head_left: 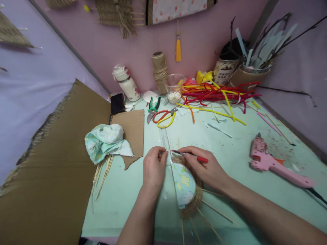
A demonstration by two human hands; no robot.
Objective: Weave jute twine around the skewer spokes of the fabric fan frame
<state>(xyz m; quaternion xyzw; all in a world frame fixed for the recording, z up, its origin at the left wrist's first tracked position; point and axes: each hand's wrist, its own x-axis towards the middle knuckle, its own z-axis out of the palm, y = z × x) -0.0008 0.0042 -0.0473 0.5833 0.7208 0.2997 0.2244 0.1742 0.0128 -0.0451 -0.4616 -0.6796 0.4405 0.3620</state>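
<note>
My right hand point(198, 161) grips a red pen point(201, 159), its tip pointing left beside a clear ruler point(164, 137). My left hand point(154, 168) has its fingers closed on the ruler's near part, thumb and forefinger at its edge. Under and below my right hand lies a half-round woven twine piece point(198, 195) with several thin wooden sticks point(211, 226) fanning out from its rim. Pale blue fabric with yellow flowers point(185, 183) covers its middle. The ruler's lower end meets the straight edge of this piece.
Left of my hands are crumpled floral cloth point(103, 141), bamboo sticks point(104, 177) and cardboard point(51, 170). Scissors point(166, 119), pruning shears point(153, 110), a twine spool point(159, 73) and red and yellow pipe cleaners point(217, 93) lie farther back. A pink glue gun point(278, 166) rests at right.
</note>
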